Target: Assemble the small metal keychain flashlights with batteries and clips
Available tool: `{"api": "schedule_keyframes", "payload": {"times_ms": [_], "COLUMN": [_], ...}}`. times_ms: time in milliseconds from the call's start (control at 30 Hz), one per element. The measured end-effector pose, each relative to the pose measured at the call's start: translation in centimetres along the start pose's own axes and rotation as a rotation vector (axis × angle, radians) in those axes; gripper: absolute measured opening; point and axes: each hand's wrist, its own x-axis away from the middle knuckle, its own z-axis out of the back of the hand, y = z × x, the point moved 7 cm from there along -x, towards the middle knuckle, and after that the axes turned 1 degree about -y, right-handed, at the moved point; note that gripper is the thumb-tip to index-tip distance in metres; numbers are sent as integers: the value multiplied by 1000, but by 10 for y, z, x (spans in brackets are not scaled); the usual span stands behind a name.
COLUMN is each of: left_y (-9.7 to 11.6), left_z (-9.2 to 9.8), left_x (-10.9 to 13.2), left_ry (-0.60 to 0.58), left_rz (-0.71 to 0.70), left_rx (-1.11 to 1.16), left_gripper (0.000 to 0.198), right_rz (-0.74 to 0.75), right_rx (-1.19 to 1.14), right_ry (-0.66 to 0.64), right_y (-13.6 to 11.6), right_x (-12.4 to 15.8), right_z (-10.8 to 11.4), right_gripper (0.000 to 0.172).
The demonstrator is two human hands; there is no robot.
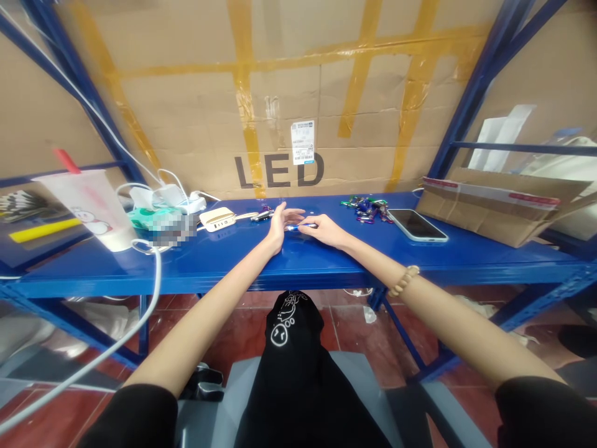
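Observation:
Both my hands meet over the middle of the blue metal shelf. My left hand is raised on edge, its fingers curled round the end of a small blue carabiner. My right hand rests on the shelf and pinches the other end of the same carabiner. A pile of coloured carabiners lies just to the right, beyond my right hand. A few more small clips lie left of my left hand.
A phone lies face up at the right, beside a flattened cardboard box. At the left stand a plastic cup with a straw, a tissue pack, a power bank and white cables. A large cardboard sheet marked LED backs the shelf.

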Motion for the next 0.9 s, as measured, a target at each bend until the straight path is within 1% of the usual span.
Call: {"api": "schedule_keyframes", "payload": {"times_ms": [300, 500, 700, 800, 900], "left_y": [-2, -2, 1, 1, 1], "left_z": [1, 1, 0, 0, 0], "left_x": [-3, -2, 2, 3, 2], "left_ry": [2, 11, 13, 17, 21], "left_rz": [8, 22, 33, 39, 41], "left_rx": [-9, -5, 4, 5, 5], "left_gripper": [58, 58, 57, 58, 57], "right_rz": [-27, -21, -12, -11, -8], "right_rx": [-34, -43, -25, -15, -7], "right_ry": [-41, -40, 1, 6, 6], "right_y": [1, 2, 5, 4, 0], "right_x": [1, 1, 0, 1, 1], "right_z": [-1, -2, 0, 0, 0], "right_gripper": [41, 43, 57, 56, 48]}}
